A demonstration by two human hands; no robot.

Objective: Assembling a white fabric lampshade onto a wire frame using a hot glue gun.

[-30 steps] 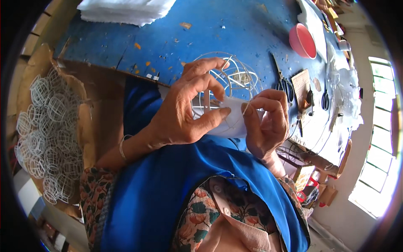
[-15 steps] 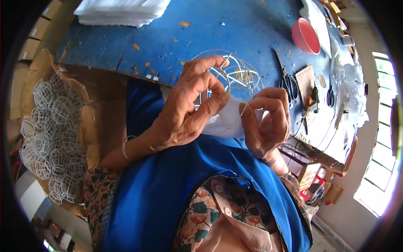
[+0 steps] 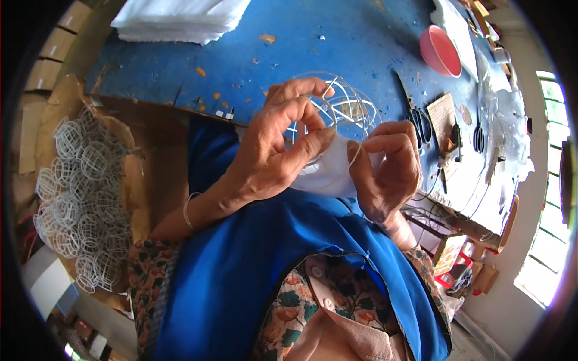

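At the far left, a heap of white wire-frame balls point(image 3: 81, 198) is lying in a cardboard box point(image 3: 135, 198) beside the person's knee. Above it, at the far edge of the blue tabletop point(image 3: 313, 42), a stack of white sheets point(image 3: 180, 18) is sitting. Moving toward the middle, the left hand point(image 3: 271, 156) is coming up from the lap, a thin bangle point(image 3: 188, 210) circling its wrist, and its thumb and fingers are pinching around the near ribs of a white wire frame point(image 3: 346, 108). The frame is being held above the tabletop's near edge, close to the person's chest, with a piece of white cloth point(image 3: 328, 174) bunching under it between the two hands. Just to the right, the right hand point(image 3: 388, 171) is curling closed, its thumb and forefinger nipping the cloth's edge against a wire of the frame. The two hands are nearly touching. Further right, dark scissors point(image 3: 421, 123) are lying on the tabletop beside a small brown board point(image 3: 444, 114), and a pink bowl point(image 3: 441, 51) is standing farther back. A blue apron point(image 3: 253, 271) is covering the lap below.
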